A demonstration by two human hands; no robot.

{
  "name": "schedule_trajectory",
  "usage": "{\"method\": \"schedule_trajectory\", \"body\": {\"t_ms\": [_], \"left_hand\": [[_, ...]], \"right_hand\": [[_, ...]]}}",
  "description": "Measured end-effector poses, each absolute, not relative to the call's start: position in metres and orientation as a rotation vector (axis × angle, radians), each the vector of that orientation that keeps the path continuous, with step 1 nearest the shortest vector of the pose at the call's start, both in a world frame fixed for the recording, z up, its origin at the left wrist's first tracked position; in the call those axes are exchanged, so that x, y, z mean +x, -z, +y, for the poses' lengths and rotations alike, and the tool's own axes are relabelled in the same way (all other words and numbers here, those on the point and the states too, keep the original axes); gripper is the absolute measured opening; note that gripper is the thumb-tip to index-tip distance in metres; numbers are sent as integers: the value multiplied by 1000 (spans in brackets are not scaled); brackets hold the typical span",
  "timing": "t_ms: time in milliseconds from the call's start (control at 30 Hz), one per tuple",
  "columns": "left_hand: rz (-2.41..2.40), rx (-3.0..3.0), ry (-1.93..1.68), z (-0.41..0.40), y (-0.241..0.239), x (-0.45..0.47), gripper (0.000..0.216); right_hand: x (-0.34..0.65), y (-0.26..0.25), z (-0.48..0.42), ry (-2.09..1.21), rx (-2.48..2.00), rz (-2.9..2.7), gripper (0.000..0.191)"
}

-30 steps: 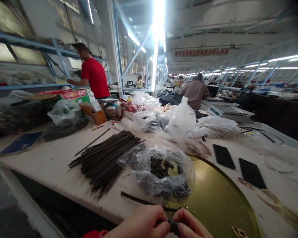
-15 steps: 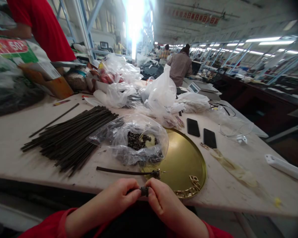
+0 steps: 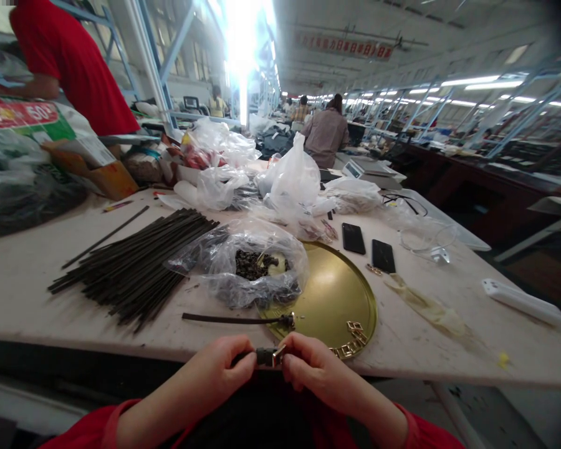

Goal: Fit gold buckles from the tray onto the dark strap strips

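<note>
Between my hands, at the table's front edge, is a short stretch of dark strap (image 3: 264,357) with a metal buckle (image 3: 278,355) at its right end. My left hand (image 3: 229,365) is closed on the strap, thumb and fingers pinching it. My right hand (image 3: 306,362) pinches the buckle; its fingertips partly hide it. Just beyond lies another dark strap (image 3: 234,320) with a buckle at its right end, resting partly on a round gold tray (image 3: 336,287). Several gold buckles (image 3: 353,343) sit along the tray's near right rim.
A clear plastic bag (image 3: 280,240) of small dark pieces overlaps the tray's left side. Left of it is a pile of dark straps (image 3: 140,262). To the right lie two black phones (image 3: 353,238), a yellowish glove-like piece (image 3: 425,305) and a white power strip (image 3: 526,302). A person in red (image 3: 75,68) stands far left.
My hands have moved slightly apart, and the metal buckle now shows between them. The view has shifted a little, so the table scene sits slightly further left.
</note>
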State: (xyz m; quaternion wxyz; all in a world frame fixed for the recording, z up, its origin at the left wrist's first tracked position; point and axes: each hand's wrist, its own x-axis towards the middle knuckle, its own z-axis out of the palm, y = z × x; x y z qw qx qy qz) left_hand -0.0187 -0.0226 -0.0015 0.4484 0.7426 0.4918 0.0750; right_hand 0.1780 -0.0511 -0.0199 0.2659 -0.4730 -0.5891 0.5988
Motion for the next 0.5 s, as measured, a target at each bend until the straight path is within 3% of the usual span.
{"method": "schedule_trajectory", "body": {"t_ms": [267,500], "left_hand": [[1162,1813,-110,-34,-4,-23,27],[1141,1908,-96,-39,-3,-18,26]], "right_hand": [[180,28,-57,-1833,-1137,-1392,28],[174,36,-63,-1783,-1184,-1340,23]]}}
